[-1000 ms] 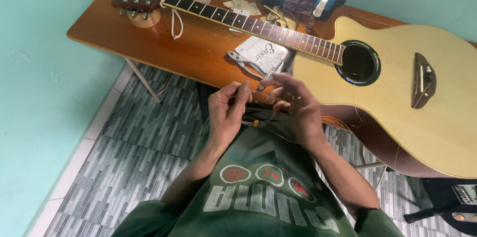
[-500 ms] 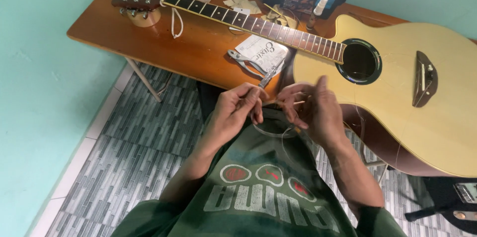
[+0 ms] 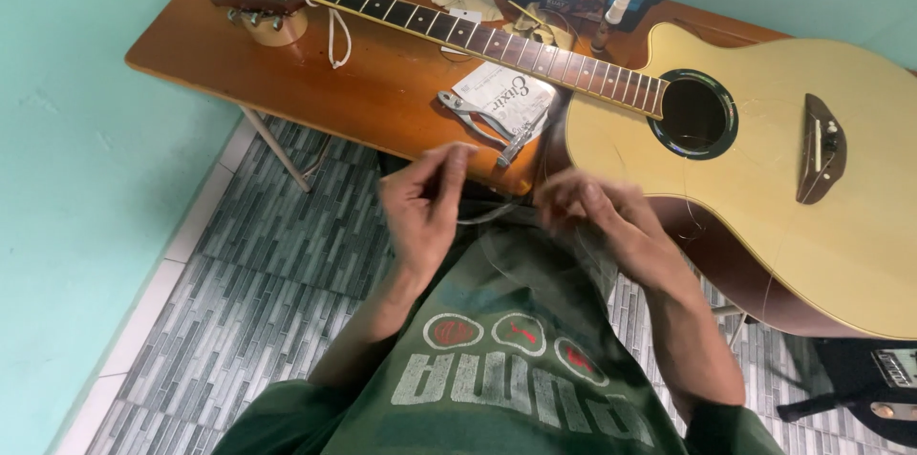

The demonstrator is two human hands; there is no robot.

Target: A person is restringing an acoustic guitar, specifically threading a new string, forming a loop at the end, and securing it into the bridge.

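Hands farther apart than before, left hand and right hand fingers pinching thin coiled wire string.

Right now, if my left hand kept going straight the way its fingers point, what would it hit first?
Probably the silver metal pliers lying on the white paper packet at the near edge of the brown wooden table. The left hand points up towards them, though motion blur and depth make this uncertain.
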